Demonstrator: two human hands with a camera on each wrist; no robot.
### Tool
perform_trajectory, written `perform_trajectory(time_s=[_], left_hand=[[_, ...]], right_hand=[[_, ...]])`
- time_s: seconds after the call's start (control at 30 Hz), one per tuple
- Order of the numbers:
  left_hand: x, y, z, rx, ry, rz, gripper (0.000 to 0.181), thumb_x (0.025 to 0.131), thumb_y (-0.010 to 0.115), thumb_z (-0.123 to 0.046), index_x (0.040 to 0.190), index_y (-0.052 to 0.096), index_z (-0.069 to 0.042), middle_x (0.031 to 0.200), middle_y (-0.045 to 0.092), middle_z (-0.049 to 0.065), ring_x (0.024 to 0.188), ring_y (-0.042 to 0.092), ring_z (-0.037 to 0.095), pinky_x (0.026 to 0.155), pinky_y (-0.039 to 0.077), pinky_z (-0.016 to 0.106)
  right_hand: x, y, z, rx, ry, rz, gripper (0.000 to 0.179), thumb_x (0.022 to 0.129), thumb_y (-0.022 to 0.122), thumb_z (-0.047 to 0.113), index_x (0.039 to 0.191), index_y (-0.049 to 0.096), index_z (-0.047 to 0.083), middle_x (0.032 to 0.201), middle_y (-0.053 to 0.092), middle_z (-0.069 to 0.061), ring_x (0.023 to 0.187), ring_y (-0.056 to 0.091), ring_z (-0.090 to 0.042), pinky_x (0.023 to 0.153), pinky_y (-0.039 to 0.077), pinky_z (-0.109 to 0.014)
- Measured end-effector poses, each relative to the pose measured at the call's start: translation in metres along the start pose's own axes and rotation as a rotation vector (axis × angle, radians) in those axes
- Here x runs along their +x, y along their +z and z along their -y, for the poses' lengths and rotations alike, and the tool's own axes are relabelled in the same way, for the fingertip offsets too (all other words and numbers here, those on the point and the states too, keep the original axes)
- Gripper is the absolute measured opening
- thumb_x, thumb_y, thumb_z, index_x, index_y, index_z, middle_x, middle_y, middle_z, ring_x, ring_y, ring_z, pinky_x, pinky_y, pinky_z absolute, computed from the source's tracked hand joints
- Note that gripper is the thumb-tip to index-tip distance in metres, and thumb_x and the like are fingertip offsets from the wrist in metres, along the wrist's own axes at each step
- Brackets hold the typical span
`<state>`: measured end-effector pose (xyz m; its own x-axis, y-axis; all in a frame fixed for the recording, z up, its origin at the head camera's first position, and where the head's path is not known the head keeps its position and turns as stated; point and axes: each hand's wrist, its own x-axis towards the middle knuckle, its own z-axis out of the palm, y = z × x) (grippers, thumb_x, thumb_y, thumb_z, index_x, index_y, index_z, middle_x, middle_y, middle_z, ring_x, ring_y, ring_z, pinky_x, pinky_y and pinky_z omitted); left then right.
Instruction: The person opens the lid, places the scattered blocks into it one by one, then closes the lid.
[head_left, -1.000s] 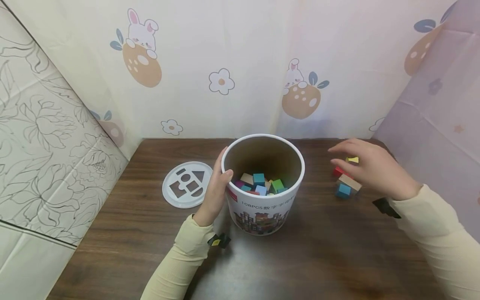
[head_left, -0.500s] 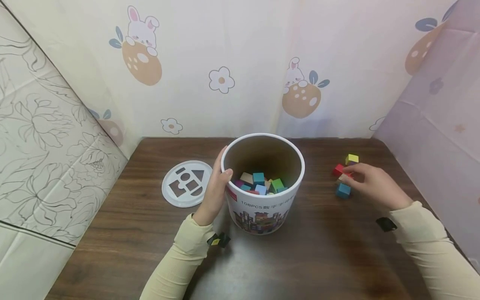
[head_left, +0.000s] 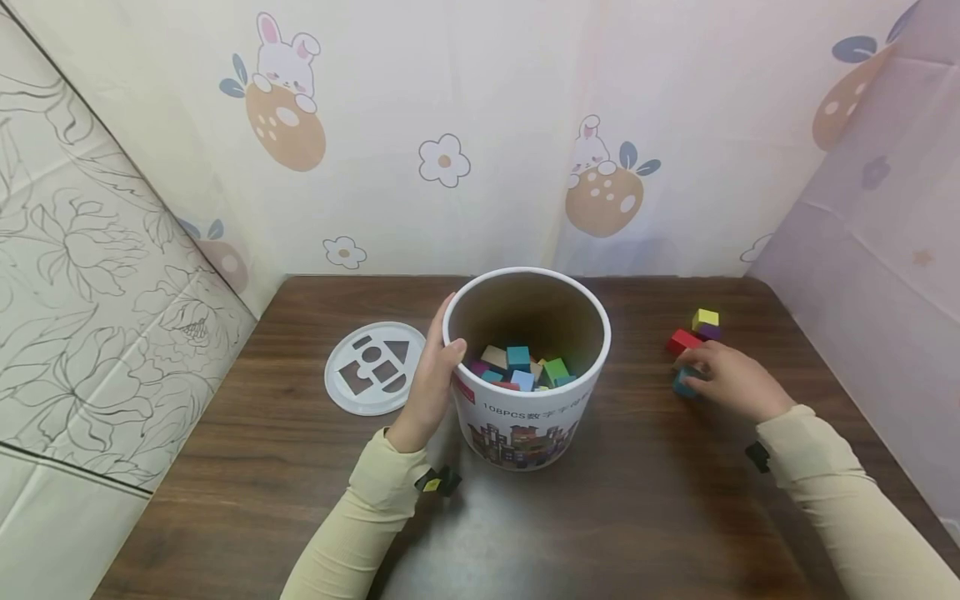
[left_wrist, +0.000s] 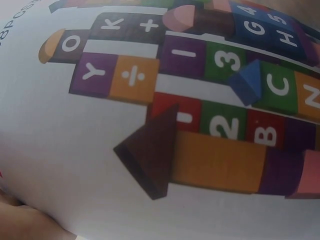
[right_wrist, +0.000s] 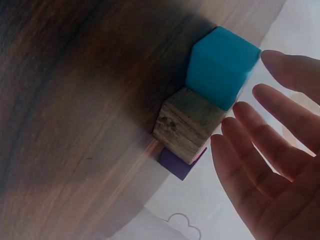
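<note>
A white cardboard bucket stands upright on the table, with several coloured wooden blocks inside. My left hand grips its left rim, thumb over the edge and fingers along the outer wall. At the right, my right hand reaches over a teal block, its thumb and fingertips close around it. In the right wrist view the fingers are extended beside the teal block and a plain wood block, which touch each other. The head view hides the plain block behind the hand.
Beyond the right hand lie a red block and a yellow block, with a purple one below the yellow. A white lid with shaped cutouts lies left of the bucket. Patterned curtain stands behind the table.
My right hand came down to the blocks, had its fingertips at the plain wood block, then shifted toward the teal block. The red block moved slightly right. My left hand and the bucket stayed put.
</note>
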<state>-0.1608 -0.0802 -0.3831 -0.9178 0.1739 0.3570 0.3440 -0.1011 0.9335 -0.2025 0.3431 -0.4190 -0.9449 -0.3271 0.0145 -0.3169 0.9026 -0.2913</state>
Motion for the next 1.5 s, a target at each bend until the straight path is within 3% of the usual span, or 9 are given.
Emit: perform_trajectory(time_s=[0.27,0.5,0.63,1.07,1.3,1.5], left_hand=[[0.000,0.000,0.000,0.010,-0.007,-0.003,0.070,0.091,0.041,-0.032,0.156,0.017,-0.019,0.158,0.027,0.002,0.143,0.026,0.027,0.116,0.022,0.060],[-0.001,0.000,0.000,0.015,-0.004,-0.002,0.072,0.091,0.041,-0.033,0.157,0.016,-0.016,0.158,0.027,0.001,0.143,0.026,0.027,0.116,0.022,0.060],[0.000,0.000,0.000,0.015,-0.006,-0.001,0.071,0.091,0.041,-0.034,0.156,0.017,-0.019,0.157,0.028,0.001,0.143,0.027,0.026,0.116,0.022,0.059],[-0.001,0.001,-0.002,0.010,-0.021,-0.004,0.073,0.091,0.041,-0.034,0.157,0.015,-0.016,0.159,0.025,0.004,0.144,0.026,0.027,0.117,0.020,0.059],[-0.001,0.001,-0.002,0.010,-0.022,-0.004,0.071,0.092,0.041,-0.033,0.157,0.016,-0.017,0.158,0.026,0.002,0.144,0.026,0.026,0.118,0.021,0.058],[-0.002,0.001,-0.003,0.026,-0.023,-0.006,0.070,0.093,0.040,-0.033,0.157,0.016,-0.017,0.159,0.025,0.002,0.144,0.025,0.026,0.118,0.021,0.059]], right_hand=[[0.001,0.003,0.002,-0.035,0.007,0.024,0.036,0.082,0.076,0.021,0.111,0.069,0.002,0.110,0.061,-0.021,0.097,0.062,-0.037,0.083,0.051,-0.060],[0.002,0.005,0.002,-0.073,0.024,0.023,0.039,0.079,0.080,0.020,0.112,0.070,0.002,0.101,0.059,-0.017,0.085,0.058,-0.028,0.078,0.054,-0.055],[0.002,0.006,0.002,-0.087,0.027,0.022,0.038,0.078,0.080,0.018,0.111,0.070,0.001,0.098,0.058,-0.016,0.083,0.056,-0.027,0.077,0.054,-0.054],[0.003,0.010,0.003,-0.102,-0.003,0.022,0.039,0.079,0.078,0.018,0.111,0.069,-0.002,0.106,0.065,-0.022,0.093,0.063,-0.037,0.087,0.050,-0.061],[0.004,-0.005,0.012,-0.084,-0.009,0.007,0.035,0.083,0.074,0.015,0.112,0.069,-0.003,0.097,0.059,-0.016,0.079,0.057,-0.023,0.076,0.054,-0.049],[0.009,-0.032,0.035,-0.028,-0.071,-0.077,0.034,0.087,0.069,0.013,0.117,0.067,-0.003,0.108,0.062,-0.020,0.094,0.062,-0.032,0.081,0.051,-0.052]])
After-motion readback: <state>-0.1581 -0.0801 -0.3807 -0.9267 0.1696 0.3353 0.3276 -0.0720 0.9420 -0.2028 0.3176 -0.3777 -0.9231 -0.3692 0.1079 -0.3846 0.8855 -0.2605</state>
